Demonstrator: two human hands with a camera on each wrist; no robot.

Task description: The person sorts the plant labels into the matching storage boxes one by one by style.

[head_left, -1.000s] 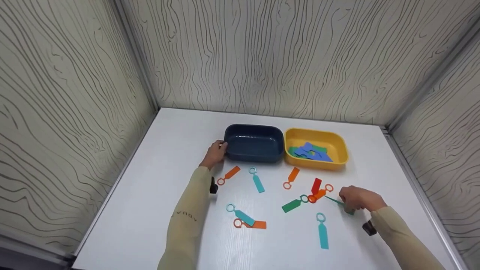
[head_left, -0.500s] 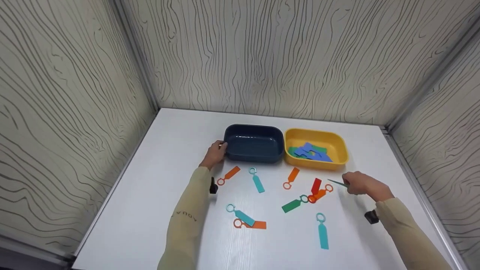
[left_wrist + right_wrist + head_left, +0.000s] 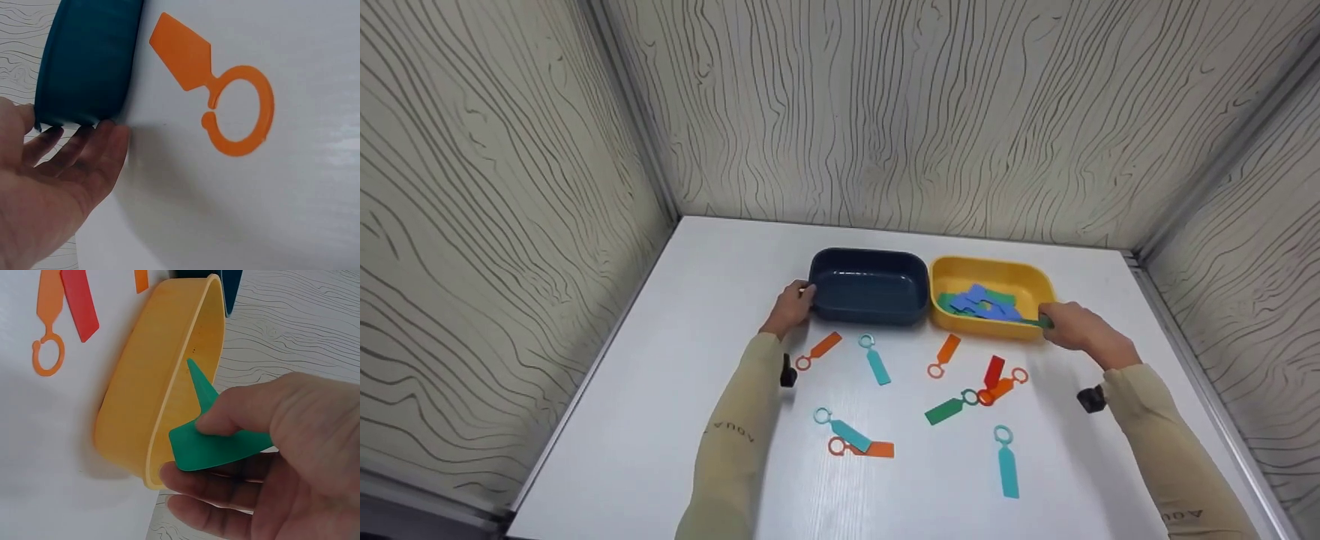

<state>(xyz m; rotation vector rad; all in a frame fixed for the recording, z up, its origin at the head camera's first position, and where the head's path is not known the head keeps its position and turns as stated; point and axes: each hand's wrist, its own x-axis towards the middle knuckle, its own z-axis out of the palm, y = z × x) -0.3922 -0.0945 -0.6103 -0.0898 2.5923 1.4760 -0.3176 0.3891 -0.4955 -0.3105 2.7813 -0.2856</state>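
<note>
My left hand [image 3: 791,308] grips the left end of the dark blue tray [image 3: 870,315]; in the left wrist view the fingertips of that hand [image 3: 67,174] lie under the tray's [image 3: 90,62] end, with the thumb at its rim. At the right front corner of the yellow tray [image 3: 986,328], my right hand [image 3: 1084,331] pinches a green tag. The right wrist view has the green tag [image 3: 211,449] between thumb and fingers of my right hand [image 3: 281,450], over the yellow tray's [image 3: 149,371] rim. Blue pieces [image 3: 997,310] and green ones lie inside the yellow tray.
Several ring-ended tags lie on the white table [image 3: 645,420]: orange [image 3: 826,344], turquoise [image 3: 877,367], red [image 3: 994,370], green [image 3: 944,411], and another turquoise one [image 3: 1009,472] nearer the front. The two trays stand side by side. Patterned walls [image 3: 885,112] enclose the back and sides.
My right hand has lifted the green tag from the table and moved it up and away from me, to the yellow tray's corner. My left hand has stayed on the dark blue tray.
</note>
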